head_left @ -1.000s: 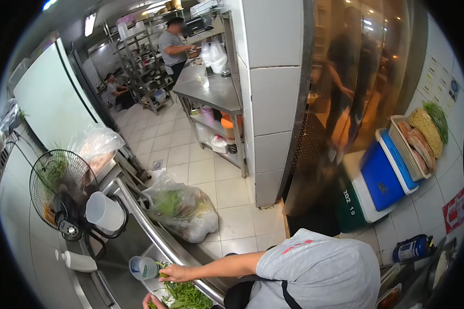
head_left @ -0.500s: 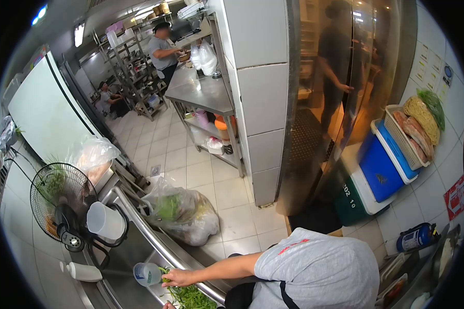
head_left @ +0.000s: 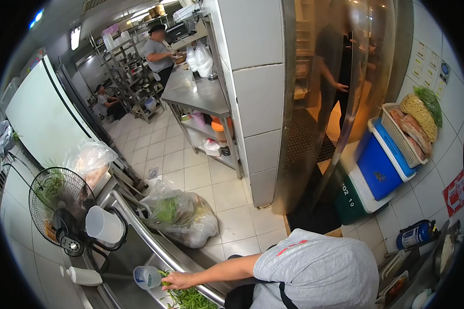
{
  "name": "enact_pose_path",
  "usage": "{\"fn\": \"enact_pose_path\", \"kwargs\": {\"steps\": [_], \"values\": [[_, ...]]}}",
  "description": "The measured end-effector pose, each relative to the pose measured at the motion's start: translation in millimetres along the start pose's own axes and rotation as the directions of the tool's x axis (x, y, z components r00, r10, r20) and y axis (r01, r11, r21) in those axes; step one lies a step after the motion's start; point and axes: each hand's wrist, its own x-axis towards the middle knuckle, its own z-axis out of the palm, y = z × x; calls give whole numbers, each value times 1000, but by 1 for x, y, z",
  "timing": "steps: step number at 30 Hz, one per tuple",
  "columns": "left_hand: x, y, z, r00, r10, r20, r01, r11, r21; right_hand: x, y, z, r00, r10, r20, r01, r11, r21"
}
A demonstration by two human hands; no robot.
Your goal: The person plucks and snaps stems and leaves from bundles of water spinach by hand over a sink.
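My right hand reaches over the steel sink from the grey sleeve, its fingers closed around some green leafy stems. More loose greens lie below the wrist, running down to the bottom edge. Right beside the fingertips, a clear plastic tub lies tipped on its side. My left hand is out of view.
A metal rail edges the steel sink. A fan, a white tub and a white bottle stand beside it. On the floor sits a clear bag of greens. Several other people are around; one stands beyond the strip curtain.
The view has shifted slightly. Fingertips at the bottom edge have left the frame. My right hand stays on the greens. The person beyond the curtain has changed pose, and the curtain gap looks wider.
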Motion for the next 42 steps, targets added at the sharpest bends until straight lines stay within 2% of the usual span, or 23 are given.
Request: {"fn": "enact_pose_path", "kwargs": {"steps": [5,8,11,14,17,20,24,26,29,35,42], "values": [[0,5,1,999,20,-32,-18,999,42,0,2,1,1000,-12,-10,12,1000,17],[-1,5,3,999,-14,-32,11,996,-91,0,3,3,1000,-12,-14,12,1000,14],[-2,10,5,999,-16,-52,11,996,-89,0,3,2,1000,-7,-13,7,1000,6],[-2,9,3,1000,7,-24,-8,999,-38,0,4,4,1000,-18,-26,19,1000,11],[-4,19,1,998,-55,21,54,998,28,0,3,3,1000,-16,-24,16,1000,-10],[-4,19,2,997,-75,31,76,997,-18,0,3,2,1000,-2,-4,2,999,-37],[-2,18,2,994,-109,-8,109,991,71,1,6,5,1000,-19,-9,19,1000,-21],[-2,20,3,991,-129,-26,131,986,102,1,6,8,997,-36,-62,37,999,7],[2,-3,8,991,-130,-36,129,991,-32,1,12,15,992,-52,-112,53,999,4],[2,-13,7,998,-57,-26,56,997,-50,-1,9,11,993,-57,-106,57,998,-4],[0,-15,9,995,-96,-18,95,995,-44,0,7,9,998,-31,-62,31,1000,-1]]}}
